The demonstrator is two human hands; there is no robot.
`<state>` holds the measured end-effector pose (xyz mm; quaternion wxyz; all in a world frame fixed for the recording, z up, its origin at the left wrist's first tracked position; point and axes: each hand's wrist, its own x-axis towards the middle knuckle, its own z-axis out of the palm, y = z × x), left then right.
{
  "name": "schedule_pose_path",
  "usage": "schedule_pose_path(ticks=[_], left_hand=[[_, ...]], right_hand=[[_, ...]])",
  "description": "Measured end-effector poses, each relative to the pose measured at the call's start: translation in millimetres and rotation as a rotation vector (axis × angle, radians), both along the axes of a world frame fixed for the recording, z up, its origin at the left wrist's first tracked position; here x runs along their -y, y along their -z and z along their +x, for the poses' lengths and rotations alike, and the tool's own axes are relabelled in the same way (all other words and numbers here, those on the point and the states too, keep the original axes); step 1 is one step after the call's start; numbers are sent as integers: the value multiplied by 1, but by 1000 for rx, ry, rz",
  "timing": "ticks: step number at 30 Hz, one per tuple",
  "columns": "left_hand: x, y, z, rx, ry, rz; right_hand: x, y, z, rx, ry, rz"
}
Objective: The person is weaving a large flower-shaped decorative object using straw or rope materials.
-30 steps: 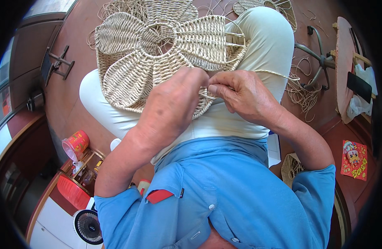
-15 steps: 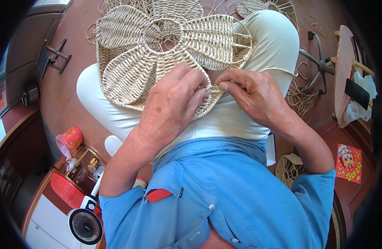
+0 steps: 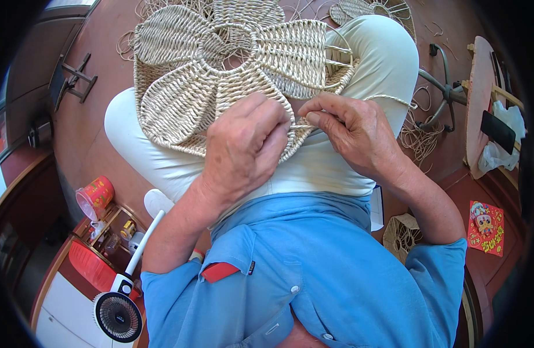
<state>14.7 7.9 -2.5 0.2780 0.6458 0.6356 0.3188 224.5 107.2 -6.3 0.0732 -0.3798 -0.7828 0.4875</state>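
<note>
A flower-shaped woven straw basket (image 3: 183,98), with petals round a ring-shaped centre, rests across my lap. My left hand (image 3: 246,136) is closed on the near petal's edge, its fingertips partly hidden behind the knuckles. Just right of it, my right hand (image 3: 351,127) pinches a straw cord (image 3: 301,126) that runs to the petal's rim. Behind this hand a length of the cord (image 3: 388,97) trails over my right knee. Bare frame spokes (image 3: 339,55) show at the right petal's outer end.
Another woven piece (image 3: 371,11) lies on the floor beyond my right knee. Loose cord (image 3: 420,142) is heaped near a metal chair base (image 3: 446,93). At left are a red bucket (image 3: 96,197), a small fan (image 3: 119,316) and a folded stool (image 3: 75,81).
My left hand has shifted slightly down and left, away from the right hand's fingertips. A short stretch of cord now shows between the hands. The basket has barely moved.
</note>
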Motion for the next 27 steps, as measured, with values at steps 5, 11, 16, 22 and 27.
schedule_pose_path(ticks=[5, 11, 16, 22, 27], left_hand=[[15, 8, 5, -56, -108, 32], [20, 7, 8, -41, -167, 50], [22, 7, 8, -23, -184, 37], [23, 5, 9, -21, -191, 29], [25, 7, 7, -17, -203, 45]], right_hand=[[0, -4, 0, 3, 10, -29], [-10, -26, 6, -3, -5, 282], [3, -35, -4, -76, 16, 245], [3, -6, -20, -66, -23, 29], [-10, -20, -33, 98, -70, -318]])
